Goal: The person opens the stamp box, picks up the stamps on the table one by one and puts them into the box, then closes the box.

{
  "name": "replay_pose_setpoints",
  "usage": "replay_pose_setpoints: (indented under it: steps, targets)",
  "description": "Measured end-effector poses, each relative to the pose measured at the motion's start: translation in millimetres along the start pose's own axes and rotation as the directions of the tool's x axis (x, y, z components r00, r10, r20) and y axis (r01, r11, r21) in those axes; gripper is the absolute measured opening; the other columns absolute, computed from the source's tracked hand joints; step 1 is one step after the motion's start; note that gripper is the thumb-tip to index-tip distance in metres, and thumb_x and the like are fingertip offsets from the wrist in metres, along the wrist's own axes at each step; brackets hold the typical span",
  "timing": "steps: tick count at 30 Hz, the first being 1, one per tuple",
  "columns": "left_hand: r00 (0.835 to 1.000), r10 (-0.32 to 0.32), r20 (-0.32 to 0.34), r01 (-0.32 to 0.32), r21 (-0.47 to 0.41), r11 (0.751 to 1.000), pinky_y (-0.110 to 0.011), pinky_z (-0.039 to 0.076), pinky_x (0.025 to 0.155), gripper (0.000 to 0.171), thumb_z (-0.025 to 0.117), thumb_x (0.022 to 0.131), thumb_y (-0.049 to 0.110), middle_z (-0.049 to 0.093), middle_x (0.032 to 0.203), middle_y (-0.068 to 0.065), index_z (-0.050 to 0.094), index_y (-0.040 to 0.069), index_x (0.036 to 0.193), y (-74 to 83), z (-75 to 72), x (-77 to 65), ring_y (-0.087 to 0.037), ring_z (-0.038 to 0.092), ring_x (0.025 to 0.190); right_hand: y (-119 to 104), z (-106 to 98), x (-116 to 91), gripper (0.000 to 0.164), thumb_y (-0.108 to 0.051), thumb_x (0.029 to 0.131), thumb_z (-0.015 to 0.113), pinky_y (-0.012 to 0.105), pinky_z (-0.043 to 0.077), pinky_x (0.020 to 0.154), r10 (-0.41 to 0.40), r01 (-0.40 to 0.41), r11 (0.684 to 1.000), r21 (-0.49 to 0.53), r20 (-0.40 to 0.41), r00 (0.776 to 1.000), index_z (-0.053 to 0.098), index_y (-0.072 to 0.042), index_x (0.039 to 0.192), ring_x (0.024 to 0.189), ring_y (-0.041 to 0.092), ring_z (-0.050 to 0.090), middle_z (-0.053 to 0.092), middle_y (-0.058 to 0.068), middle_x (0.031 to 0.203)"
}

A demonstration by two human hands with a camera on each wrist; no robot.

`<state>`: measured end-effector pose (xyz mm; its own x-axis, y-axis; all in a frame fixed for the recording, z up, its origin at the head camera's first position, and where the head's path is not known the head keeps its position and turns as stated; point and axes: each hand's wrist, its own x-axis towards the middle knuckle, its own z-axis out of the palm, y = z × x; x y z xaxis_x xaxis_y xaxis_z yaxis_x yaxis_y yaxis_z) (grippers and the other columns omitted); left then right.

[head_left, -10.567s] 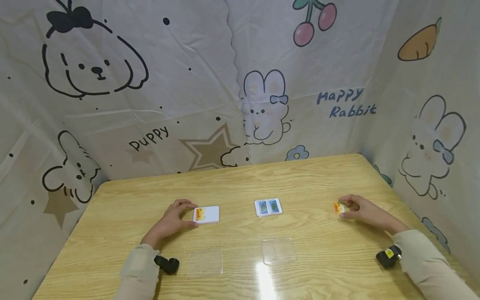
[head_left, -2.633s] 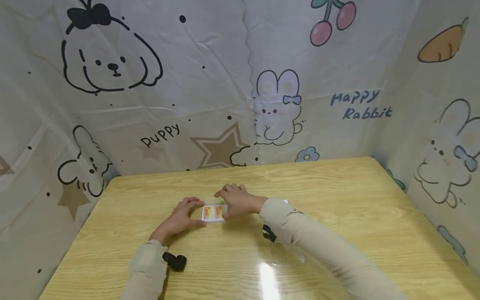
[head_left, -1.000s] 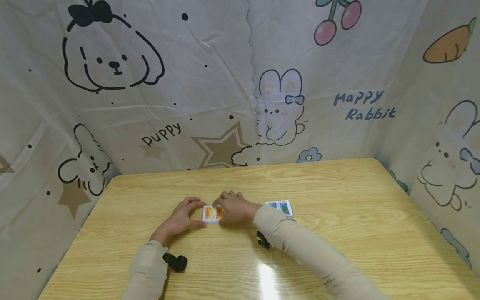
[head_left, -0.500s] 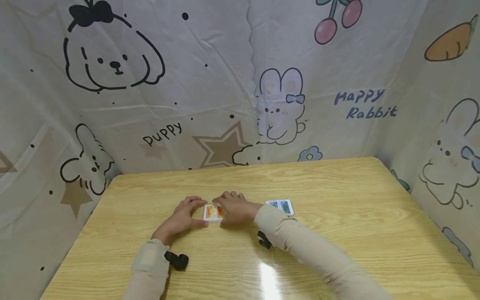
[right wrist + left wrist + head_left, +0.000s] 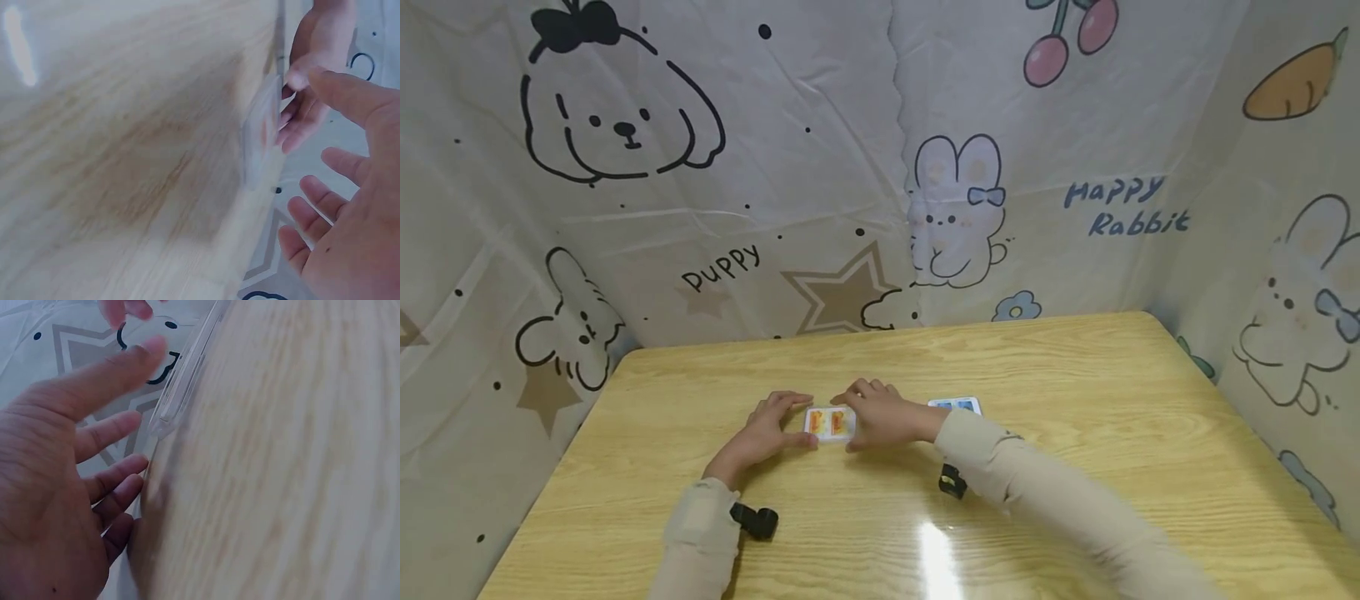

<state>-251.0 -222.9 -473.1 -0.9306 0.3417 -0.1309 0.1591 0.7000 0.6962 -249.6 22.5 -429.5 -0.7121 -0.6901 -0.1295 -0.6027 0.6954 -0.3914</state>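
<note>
A small flat clear plastic case (image 5: 830, 425) with two orange-and-yellow pictures lies on the table between both hands. At its left end is my left hand (image 5: 767, 433), thumb by the near corner and fingers by the far one. My right hand (image 5: 883, 417) stands at the case's right end with thumb and fingers spread apart. In the left wrist view the case (image 5: 181, 387) appears edge-on, beyond the relaxed fingers of my left hand (image 5: 50, 481). The right wrist view has a gap between the case (image 5: 261, 134) and my right hand (image 5: 369, 200).
Another white-edged case (image 5: 957, 405) with blue pictures lies to the right, partly covered by the right sleeve (image 5: 1037, 492). The wooden table (image 5: 1075, 375) ends at a printed curtain (image 5: 820, 208) behind. Black wrist cameras (image 5: 756, 522) sit on both wrists.
Over ten seconds, a second orange picture and a clear lid came onto the left case. My right hand pressed there, then moved slightly right off it. The left hand stayed.
</note>
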Motion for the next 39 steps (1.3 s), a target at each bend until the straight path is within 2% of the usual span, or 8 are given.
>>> replay_pose_setpoints:
  steps: [3,6,9,13,21,28,33,39]
  targets:
    - [0.999,0.018,-0.034,-0.020,-0.060,0.998,-0.064,0.033,0.104,0.067,0.073,0.084,0.041,0.041,0.145,-0.014,0.048,0.014,0.141,1.8,1.9,1.7,-0.040,0.039,0.131,-1,-4,-16,0.070,-0.039,0.087,0.071,0.050,0.036,0.104,-0.033,0.033,0.999,0.035,0.006,0.999,0.040,-0.015,0.145,0.126,0.028,0.042,0.043,0.010,0.139]
    - [0.994,0.038,-0.100,-0.050,-0.121,0.991,-0.056,0.040,0.103,0.058,0.069,0.089,0.037,0.048,0.140,-0.012,0.051,0.014,0.138,9.5,6.0,2.9,-0.035,0.048,0.125,1,-3,-33,0.068,-0.040,0.088,0.069,0.049,0.038,0.103,-0.039,0.038,0.998,0.046,0.019,0.999,0.040,-0.016,0.145,0.125,0.027,0.043,0.045,0.009,0.138]
    - [0.982,0.070,-0.173,-0.097,-0.152,0.984,-0.051,0.042,0.099,0.050,0.068,0.090,0.035,0.056,0.132,-0.010,0.056,0.012,0.132,23.8,11.0,5.7,-0.029,0.054,0.117,6,-1,-47,0.069,-0.043,0.088,0.068,0.045,0.041,0.100,-0.034,0.032,0.999,0.038,0.035,0.999,0.041,-0.015,0.145,0.122,0.025,0.045,0.048,0.008,0.137]
    - [0.969,0.129,-0.209,-0.166,-0.171,0.971,-0.050,0.040,0.100,0.043,0.070,0.089,0.029,0.062,0.126,-0.009,0.061,0.009,0.126,47.0,22.2,14.3,-0.026,0.056,0.114,11,-1,-70,0.069,-0.044,0.087,0.069,0.040,0.042,0.101,-0.018,0.013,0.997,0.074,0.073,0.997,0.045,-0.012,0.142,0.120,0.022,0.047,0.051,0.008,0.134]
    - [0.968,0.202,-0.151,-0.225,-0.157,0.962,-0.054,0.036,0.106,0.047,0.072,0.087,0.028,0.058,0.129,-0.007,0.060,0.009,0.129,83.2,45.3,32.0,-0.030,0.051,0.122,26,-1,-118,0.069,-0.043,0.081,0.075,0.032,0.043,0.098,0.011,-0.028,0.994,0.108,0.157,0.987,0.051,-0.009,0.136,0.117,0.018,0.046,0.051,0.006,0.128]
    - [0.971,0.233,-0.043,-0.237,-0.154,0.959,-0.057,0.038,0.105,0.062,0.076,0.083,0.028,0.051,0.138,-0.009,0.051,0.011,0.138,110.6,63.1,47.8,-0.032,0.046,0.128,40,-5,-152,0.081,-0.041,0.074,0.081,0.030,0.043,0.091,0.067,-0.089,0.987,0.135,0.159,0.985,0.046,-0.006,0.139,0.109,0.014,0.042,0.045,0.002,0.123]
    - [0.965,0.259,0.029,-0.253,-0.135,0.958,-0.055,0.040,0.103,0.067,0.077,0.083,0.029,0.049,0.141,-0.008,0.048,0.012,0.141,122.1,76.8,57.9,-0.032,0.045,0.129,46,-4,-163,0.081,-0.042,0.074,0.080,0.031,0.043,0.092,0.068,-0.084,0.990,0.115,0.135,0.988,0.046,-0.006,0.139,0.108,0.014,0.042,0.045,0.002,0.124]
    - [0.963,0.250,0.098,-0.237,-0.127,0.963,-0.052,0.043,0.101,0.072,0.078,0.080,0.036,0.047,0.142,-0.010,0.047,0.014,0.142,124.5,95.9,66.0,-0.033,0.046,0.130,49,4,-171,0.081,-0.043,0.071,0.082,0.030,0.046,0.089,0.068,-0.074,0.996,0.057,0.104,0.992,0.050,-0.008,0.136,0.106,0.014,0.044,0.047,0.001,0.123]
